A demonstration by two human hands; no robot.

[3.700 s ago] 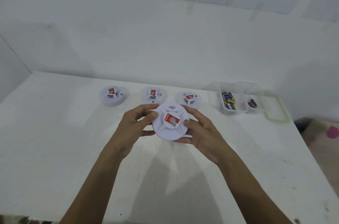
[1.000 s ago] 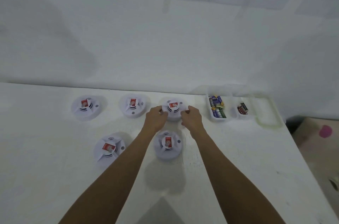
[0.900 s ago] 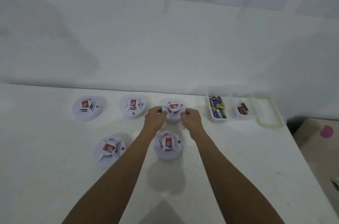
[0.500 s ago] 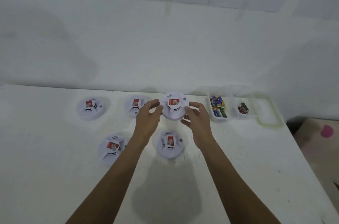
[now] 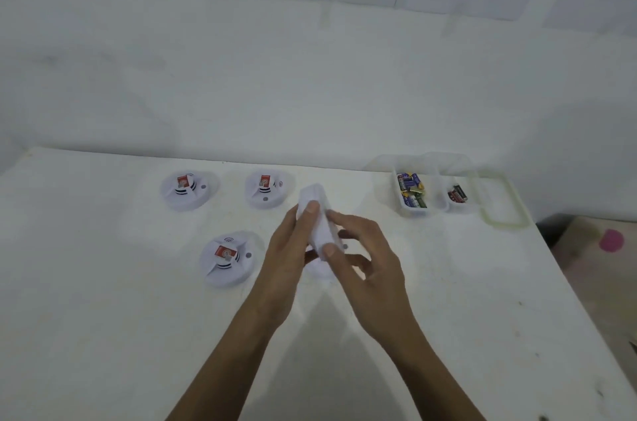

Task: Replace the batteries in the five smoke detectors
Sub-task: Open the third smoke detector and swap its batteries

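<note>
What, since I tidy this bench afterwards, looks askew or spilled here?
Nothing spilled. Only one smoke detector is off the table, gripped on edge between the left hand and right hand; the lid of the battery container lies off beside it.

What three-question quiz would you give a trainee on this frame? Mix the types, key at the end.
1. True or false: the held detector, gripped by the left hand and right hand, lies flat on the table.
2. The clear container has two compartments. Which holds more batteries? A) left B) right C) equal
3. Fill in: ___ detectors lie on the table with a red label in plain view.
Key: 1 false, it is turned on edge above the table. 2 A. 3 three.
</note>
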